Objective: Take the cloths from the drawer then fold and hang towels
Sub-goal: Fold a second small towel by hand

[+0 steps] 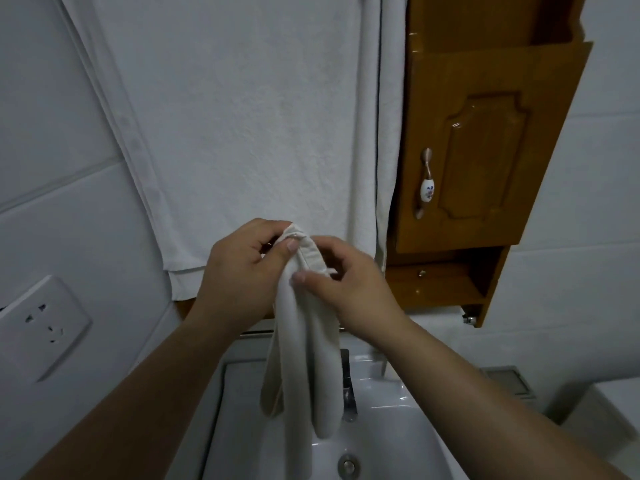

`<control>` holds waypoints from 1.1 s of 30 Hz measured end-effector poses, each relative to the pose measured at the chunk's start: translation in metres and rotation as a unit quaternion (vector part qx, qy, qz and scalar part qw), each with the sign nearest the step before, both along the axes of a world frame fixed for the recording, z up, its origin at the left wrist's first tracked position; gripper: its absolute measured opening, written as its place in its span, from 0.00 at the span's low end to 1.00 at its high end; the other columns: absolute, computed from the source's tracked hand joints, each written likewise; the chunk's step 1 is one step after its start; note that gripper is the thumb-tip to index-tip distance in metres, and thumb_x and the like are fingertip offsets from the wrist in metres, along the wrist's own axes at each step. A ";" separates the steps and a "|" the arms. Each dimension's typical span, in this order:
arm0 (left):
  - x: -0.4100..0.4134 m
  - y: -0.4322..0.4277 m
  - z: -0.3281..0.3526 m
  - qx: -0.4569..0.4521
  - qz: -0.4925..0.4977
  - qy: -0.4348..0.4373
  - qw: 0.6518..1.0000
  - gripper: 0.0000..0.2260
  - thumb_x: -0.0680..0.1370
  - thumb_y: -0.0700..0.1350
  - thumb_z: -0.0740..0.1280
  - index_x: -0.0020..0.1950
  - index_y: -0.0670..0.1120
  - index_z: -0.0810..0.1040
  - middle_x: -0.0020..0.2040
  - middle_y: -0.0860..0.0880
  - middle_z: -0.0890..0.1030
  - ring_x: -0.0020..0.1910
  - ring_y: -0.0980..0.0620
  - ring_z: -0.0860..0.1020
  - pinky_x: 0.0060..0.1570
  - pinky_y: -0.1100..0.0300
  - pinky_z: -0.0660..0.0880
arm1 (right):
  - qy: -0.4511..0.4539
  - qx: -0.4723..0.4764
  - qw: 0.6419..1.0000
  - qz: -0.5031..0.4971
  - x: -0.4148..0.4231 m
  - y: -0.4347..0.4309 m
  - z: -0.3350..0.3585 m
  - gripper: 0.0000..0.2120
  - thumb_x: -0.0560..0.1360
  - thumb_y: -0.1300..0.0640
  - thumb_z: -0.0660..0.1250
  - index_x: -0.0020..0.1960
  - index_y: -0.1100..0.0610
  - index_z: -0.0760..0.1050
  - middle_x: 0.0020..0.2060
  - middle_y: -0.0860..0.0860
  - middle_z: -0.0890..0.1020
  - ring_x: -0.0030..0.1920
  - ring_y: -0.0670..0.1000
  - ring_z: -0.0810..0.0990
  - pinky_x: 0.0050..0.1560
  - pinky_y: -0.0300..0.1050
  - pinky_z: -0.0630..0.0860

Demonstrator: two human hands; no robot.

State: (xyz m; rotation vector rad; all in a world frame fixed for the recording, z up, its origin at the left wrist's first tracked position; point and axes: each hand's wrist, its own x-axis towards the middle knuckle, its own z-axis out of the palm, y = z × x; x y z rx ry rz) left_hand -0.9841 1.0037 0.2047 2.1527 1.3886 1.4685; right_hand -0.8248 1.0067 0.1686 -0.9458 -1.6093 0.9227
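My left hand (239,268) pinches the top of the beige cloth (304,358) and my right hand (349,282) pinches it just below, thumb against curled fingers. The cloth hangs over the back edge of the washbasin (398,427), in front of the faucet (348,393). If either pinch loosens, I reckon the loose tails drop into the basin, or the layers slip unevenly. It's thin, smooth, limp weave, unlike the nubby white terry towel (242,133) hanging behind.

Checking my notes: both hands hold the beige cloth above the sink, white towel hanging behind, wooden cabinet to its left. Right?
Not quite. The head view shows the wooden cabinet right of the white towel, not left. The left hand and right hand do hold the beige cloth above the sink.
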 end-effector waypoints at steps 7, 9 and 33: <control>-0.005 0.002 -0.004 -0.062 0.033 0.013 0.997 0.04 0.79 0.45 0.68 0.48 0.50 0.82 0.41 0.54 0.82 0.42 0.59 0.78 0.38 0.72 0.70 | -0.069 0.082 0.990 -0.087 -0.011 0.011 0.001 0.08 0.78 0.54 0.69 0.56 0.53 0.84 0.39 0.39 0.82 0.40 0.34 0.78 0.40 0.26 0.69; -0.008 0.001 -0.009 -0.053 0.061 0.082 0.993 0.03 0.78 0.45 0.69 0.45 0.50 0.82 0.38 0.53 0.81 0.40 0.57 0.77 0.37 0.69 0.70 | -0.114 0.082 0.984 -0.114 -0.013 0.012 -0.005 0.06 0.77 0.53 0.70 0.53 0.51 0.84 0.38 0.38 0.81 0.40 0.33 0.78 0.39 0.25 0.68; -0.026 0.009 0.004 0.071 0.162 0.326 0.929 0.09 0.81 0.45 0.63 0.48 0.48 0.83 0.40 0.48 0.82 0.41 0.46 0.78 0.40 0.58 0.64 | -0.176 -0.017 0.981 -0.074 -0.012 -0.006 -0.069 0.10 0.80 0.46 0.65 0.51 0.50 0.82 0.41 0.46 0.83 0.41 0.43 0.79 0.44 0.43 0.78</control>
